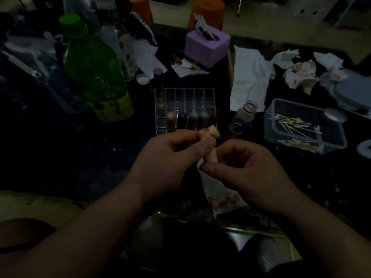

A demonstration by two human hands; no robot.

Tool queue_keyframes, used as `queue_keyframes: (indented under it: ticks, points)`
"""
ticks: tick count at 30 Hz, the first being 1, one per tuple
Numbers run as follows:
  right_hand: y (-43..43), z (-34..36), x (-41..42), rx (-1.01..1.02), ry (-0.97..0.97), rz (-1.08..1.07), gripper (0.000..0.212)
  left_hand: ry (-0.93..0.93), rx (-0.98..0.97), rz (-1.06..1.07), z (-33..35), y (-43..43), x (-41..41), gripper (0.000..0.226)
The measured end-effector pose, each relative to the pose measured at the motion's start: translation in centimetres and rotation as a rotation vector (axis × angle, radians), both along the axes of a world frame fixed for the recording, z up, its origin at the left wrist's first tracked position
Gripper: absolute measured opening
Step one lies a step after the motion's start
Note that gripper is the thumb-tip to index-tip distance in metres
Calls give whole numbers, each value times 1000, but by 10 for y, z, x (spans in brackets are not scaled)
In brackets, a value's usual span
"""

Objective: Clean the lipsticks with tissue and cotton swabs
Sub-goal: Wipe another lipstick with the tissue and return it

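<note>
A pale peach lipstick tube (211, 155) is held upright and slightly tilted between both hands above the dark table. My left hand (168, 157) pinches its upper part, thumb near the cap (213, 132). My right hand (247, 169) pinches the lower end. A stained tissue (220, 195) lies on the table under my hands. Behind them a clear acrylic organiser (184, 97) holds several lipsticks (192, 120) in its front row. Cotton swabs (297, 125) lie in a clear plastic box (269, 135) to the right.
A green bottle (94, 73) stands at the left. A purple tissue box (206, 47) sits at the back, a spread white tissue (249, 77) and crumpled used tissues (301, 73) to its right. Small glass jars (244, 117) stand beside the organiser. The scene is dim.
</note>
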State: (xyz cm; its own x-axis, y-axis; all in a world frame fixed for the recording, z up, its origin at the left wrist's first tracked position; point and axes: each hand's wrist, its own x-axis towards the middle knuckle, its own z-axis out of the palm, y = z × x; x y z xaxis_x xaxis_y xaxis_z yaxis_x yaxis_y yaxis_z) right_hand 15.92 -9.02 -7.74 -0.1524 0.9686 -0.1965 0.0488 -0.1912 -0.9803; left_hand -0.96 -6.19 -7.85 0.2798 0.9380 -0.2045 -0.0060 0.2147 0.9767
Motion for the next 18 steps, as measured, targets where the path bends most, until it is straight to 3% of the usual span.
queue_keyframes:
  ticks: [4, 9, 13, 18]
  points:
    - [0, 7, 5, 22, -16, -105, 25, -122, -52, 18, -2, 2, 0, 19]
    - [8, 17, 24, -5, 21, -255, 13, -329, -205, 136, -1, 8, -4, 20]
    - [5, 14, 26, -31, 60, -178, 14, -401, -239, 181, -2, 9, -3, 22]
    - [2, 7, 23, -8, -23, -61, 14, -388, -230, 157, -2, 8, -2, 26]
